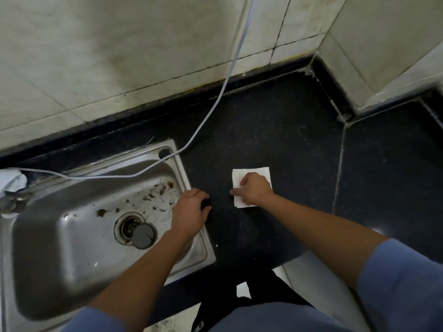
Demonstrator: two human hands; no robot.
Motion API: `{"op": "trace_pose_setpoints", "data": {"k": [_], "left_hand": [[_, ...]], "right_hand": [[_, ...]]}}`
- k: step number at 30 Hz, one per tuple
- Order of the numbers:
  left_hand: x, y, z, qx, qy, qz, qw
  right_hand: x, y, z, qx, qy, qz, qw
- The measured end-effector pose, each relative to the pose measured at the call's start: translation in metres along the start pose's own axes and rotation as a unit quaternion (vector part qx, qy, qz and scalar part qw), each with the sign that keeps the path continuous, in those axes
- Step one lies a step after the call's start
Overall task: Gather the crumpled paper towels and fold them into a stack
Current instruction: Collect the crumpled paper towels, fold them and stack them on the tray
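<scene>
Dark surface (275, 130) under tiled wall; sink (183, 171) set in at left. One folded towel (239, 178) is laid flat right of the sink, pressed under the right grip (254, 189), fingers bent, nothing pinched. Left grip (189, 212), loosely curled, empty, is rested at the sink rim. Risks: fold likely sprung open if pressure is lifted; towel soiled if slid toward the dirty sink.

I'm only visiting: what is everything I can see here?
paper towel: one, white, flat on the counter, under the right hand
counter: one, black, right of the sink
sink: one, steel, left side, brown crumbs inside
drain plug: one, dark grey, sink bottom
cable: one, white, from the wall across the sink
wall tiles: several, off-white, behind the counter
left hand: one, resting at the sink's right rim
right hand: one, on the paper towel
</scene>
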State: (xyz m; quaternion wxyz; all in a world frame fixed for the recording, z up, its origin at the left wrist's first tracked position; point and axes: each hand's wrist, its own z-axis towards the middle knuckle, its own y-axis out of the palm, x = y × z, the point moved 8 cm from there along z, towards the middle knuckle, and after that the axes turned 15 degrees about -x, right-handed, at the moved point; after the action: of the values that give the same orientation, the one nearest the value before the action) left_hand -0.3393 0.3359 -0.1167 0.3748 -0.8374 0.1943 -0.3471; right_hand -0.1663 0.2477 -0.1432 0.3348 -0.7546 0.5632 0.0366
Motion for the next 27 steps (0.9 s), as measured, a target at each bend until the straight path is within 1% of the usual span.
{"op": "trace_pose_setpoints", "data": {"k": [1,2,4,5,6,8,9,11,13,16,20,22,24,25,27], "left_hand": [[0.007,-0.001,0.006,-0.001,0.010,0.005,1.000],[0.015,-0.001,0.012,-0.001,0.025,0.013,1.000],[0.040,0.000,0.025,-0.005,0.069,0.040,0.997],[0.056,0.004,0.032,-0.016,0.093,0.061,0.994],[0.071,0.010,0.038,-0.034,0.110,0.088,0.989],[0.091,0.026,0.052,-0.088,0.119,0.154,0.977],[0.094,0.034,0.058,-0.114,0.113,0.187,0.969],[0.087,0.044,0.065,-0.140,0.100,0.237,0.956],[0.078,0.048,0.066,-0.148,0.101,0.257,0.950],[0.071,0.051,0.067,-0.151,0.110,0.264,0.946],[0.075,0.046,0.066,-0.155,0.106,0.255,0.948],[0.077,0.034,0.060,-0.123,0.097,0.220,0.963],[0.072,0.019,0.050,-0.074,0.071,0.166,0.981],[0.066,0.013,0.043,-0.056,0.053,0.141,0.987],[0.049,0.008,0.027,-0.028,0.011,0.101,0.994]], "right_hand": [[0.003,-0.006,-0.005,0.019,-0.019,0.016,1.000],[0.008,-0.016,-0.012,0.053,-0.033,-0.002,0.998],[0.018,-0.035,-0.023,0.131,-0.058,-0.129,0.981],[0.022,-0.038,-0.027,0.150,-0.081,-0.195,0.966],[0.026,-0.036,-0.029,0.150,-0.108,-0.249,0.951],[0.035,-0.021,-0.023,0.112,-0.138,-0.338,0.924],[0.041,-0.014,-0.018,0.083,-0.131,-0.374,0.915],[0.056,-0.010,-0.006,0.039,-0.092,-0.419,0.902],[0.068,-0.015,-0.002,0.033,-0.078,-0.434,0.897],[0.076,-0.020,-0.001,0.029,-0.085,-0.450,0.889],[0.070,-0.026,-0.005,0.027,-0.099,-0.443,0.891],[0.055,-0.039,-0.010,0.055,-0.112,-0.418,0.900],[0.029,-0.052,-0.008,0.085,-0.149,-0.392,0.904],[0.015,-0.054,-0.004,0.078,-0.167,-0.385,0.904],[-0.006,-0.050,0.012,0.032,-0.171,-0.387,0.905]]}}
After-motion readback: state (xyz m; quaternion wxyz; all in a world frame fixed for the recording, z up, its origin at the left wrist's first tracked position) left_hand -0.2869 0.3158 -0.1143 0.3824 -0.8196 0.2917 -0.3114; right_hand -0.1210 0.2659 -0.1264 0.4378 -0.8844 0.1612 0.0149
